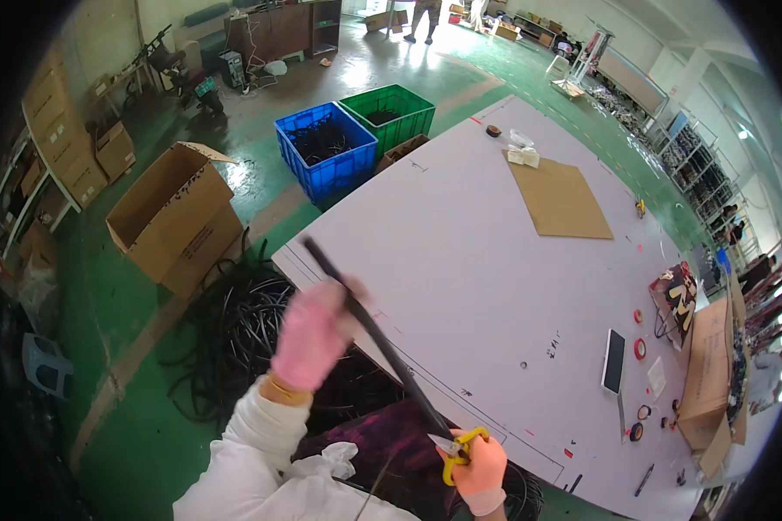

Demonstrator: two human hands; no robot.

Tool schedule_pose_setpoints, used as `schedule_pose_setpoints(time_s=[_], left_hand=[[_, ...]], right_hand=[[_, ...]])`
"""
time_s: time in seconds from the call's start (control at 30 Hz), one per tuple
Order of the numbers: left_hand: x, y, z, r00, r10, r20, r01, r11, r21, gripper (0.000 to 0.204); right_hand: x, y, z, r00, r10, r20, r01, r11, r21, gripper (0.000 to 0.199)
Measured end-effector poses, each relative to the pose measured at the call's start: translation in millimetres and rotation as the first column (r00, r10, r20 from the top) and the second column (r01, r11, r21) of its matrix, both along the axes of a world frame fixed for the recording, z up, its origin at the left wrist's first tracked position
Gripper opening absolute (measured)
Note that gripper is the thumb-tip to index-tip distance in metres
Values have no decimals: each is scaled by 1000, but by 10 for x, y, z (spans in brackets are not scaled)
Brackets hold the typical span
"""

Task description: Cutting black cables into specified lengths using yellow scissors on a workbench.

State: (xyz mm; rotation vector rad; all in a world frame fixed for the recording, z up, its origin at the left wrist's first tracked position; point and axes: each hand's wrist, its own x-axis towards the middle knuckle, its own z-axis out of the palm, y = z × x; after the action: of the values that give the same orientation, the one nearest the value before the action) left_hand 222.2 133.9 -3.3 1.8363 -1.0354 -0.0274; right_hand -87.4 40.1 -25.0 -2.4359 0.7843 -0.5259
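My left hand (308, 334), in a pink glove and blurred by motion, is closed round a long black rubber-like strip (382, 343) near its upper end. The strip slants across the near left edge of the white table (460, 286), its free tip pointing away from me. Yellow-handled scissors (457, 451) are in my right hand (481, 473), which wears a pinkish-orange glove. Their blades lie beside the strip's lower end; whether they touch it, I cannot tell. Below the table's left edge lies a tangled heap of black strips (248, 317).
Beyond the table stand a blue crate (326, 178) and a green crate (413, 117), both holding black pieces. An open cardboard box (204, 252) sits left. On the table lie a cardboard sheet (560, 200), a phone-like device (613, 360) and tape rolls (639, 349).
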Motion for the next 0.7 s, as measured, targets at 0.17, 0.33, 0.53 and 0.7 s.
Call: schedule_pose_setpoints(time_s=[0.17,0.33,0.53,0.7], left_hand=[[968,285,-254,259,-738,-623,-395,508,-766,26],[1077,237,-845,373,-409,-833,-432,718,-546,25],[676,-107,-852,901,429,67,-422,901,-102,54],[778,-264,-872,947,96,308,-92,995,-29,18]], right_hand=[[-84,-268,60,998,8,-63,-8,1000,-5,24],[185,-427,185,988,63,-138,-97,962,-257,21],[213,-591,13,938,195,-287,-265,937,-229,19],[166,-713,-113,893,281,-351,-344,930,-129,20]])
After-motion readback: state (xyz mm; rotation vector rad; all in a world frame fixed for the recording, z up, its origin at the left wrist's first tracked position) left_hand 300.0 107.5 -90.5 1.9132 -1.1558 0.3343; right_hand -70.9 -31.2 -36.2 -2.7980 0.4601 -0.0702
